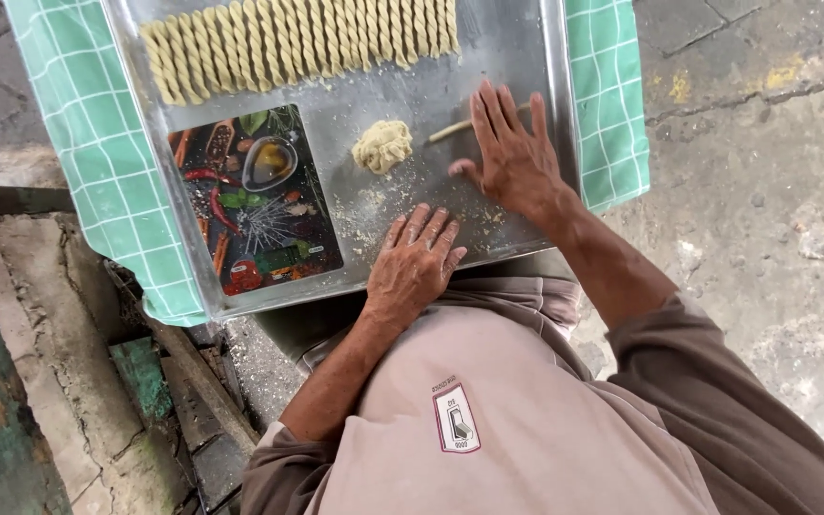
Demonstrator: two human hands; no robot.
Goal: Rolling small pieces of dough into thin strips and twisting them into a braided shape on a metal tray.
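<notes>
Our right hand (pixel 512 153) lies flat, fingers spread, on the dough strand (pixel 455 131) running toward eight o'clock; our left hand (pixel 414 262) rests open, empty.

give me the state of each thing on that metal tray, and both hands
left hand: flat, palm down on the shallow metal tray
right hand: flat, fingers over a thin dough strip
pale dough lump: loose, untouched
twisted dough sticks: packed in a row
printed cutting board: flat, dusted with crumbs
</notes>
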